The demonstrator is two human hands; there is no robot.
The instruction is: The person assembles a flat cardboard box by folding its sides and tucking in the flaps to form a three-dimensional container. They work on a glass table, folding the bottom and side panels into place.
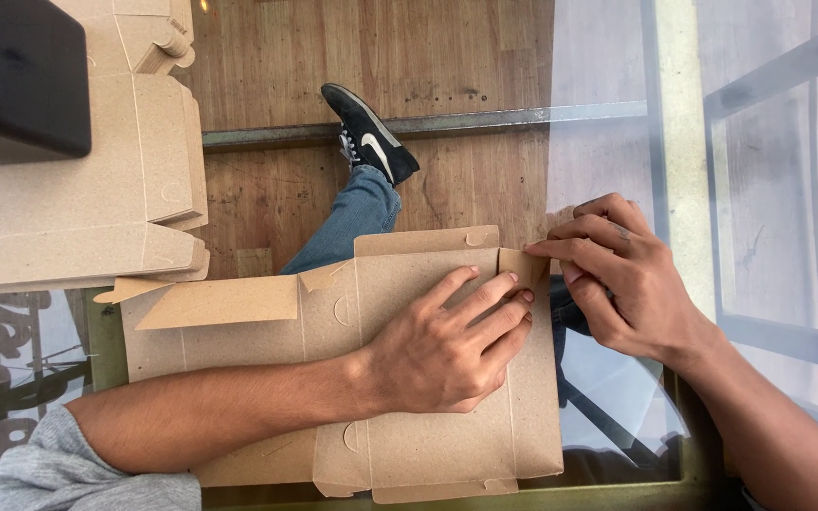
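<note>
Left hand (447, 341) spread flat, pressing down the unfolded brown cardboard box blank (428, 445) beneath it, right hand (622, 279) pinching the blank's upright corner flap (523, 260), glass tabletop (617, 416) underneath.

Matt brown cardboard box (409, 445) (glossy glass table (608, 397)).

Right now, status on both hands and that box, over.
Left hand flat on cardboard box, pressing it down. Right hand pinching corner flap at the box's right edge. Stack of flat cardboard sits to the left, apart.
</note>
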